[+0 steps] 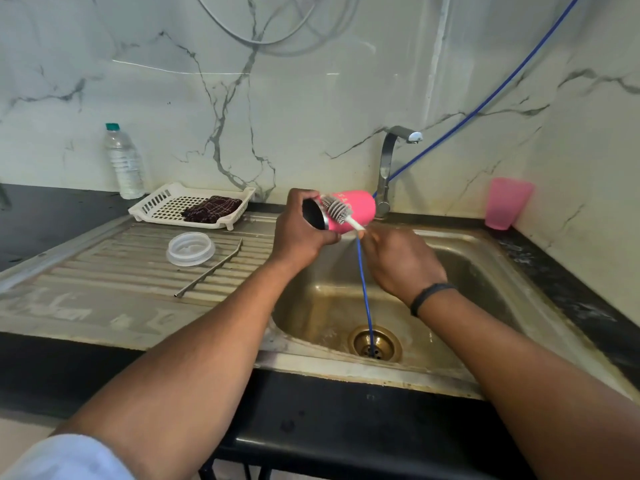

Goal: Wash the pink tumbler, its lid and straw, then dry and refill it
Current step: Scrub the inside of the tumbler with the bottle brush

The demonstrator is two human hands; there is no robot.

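Head view looks down on my steel sink [491, 271], its ribbed drainboard [114, 271] stretching left, set in a black counter [41, 216] under a marble wall [311, 98]. My two bare arms reach in over the basin. A blue hose [363, 292] drops from the wall past the tap [388, 168] and down into the drain [375, 342]. At the back of the drainboard sits a white rack [156, 202] with a dark cloth [212, 208] in it, and a water bottle [124, 164] stands just behind the rack. A pink cup [506, 203] stands on the counter at the sink's far right corner.

My left hand [304, 226] curls round the tumbler [353, 211] near its rim, holding it on its side above the basin's left edge, mouth toward the left. My right hand [401, 258] pinches the handle of a brush [336, 209], whose bristles lie against the tumbler's outer wall by the rim. A dark band [429, 296] circles my right wrist.

On the drainboard, well apart from my hands, the clear lid [190, 248] lies flat, and the metal straw [211, 270] lies just beside it to the right.
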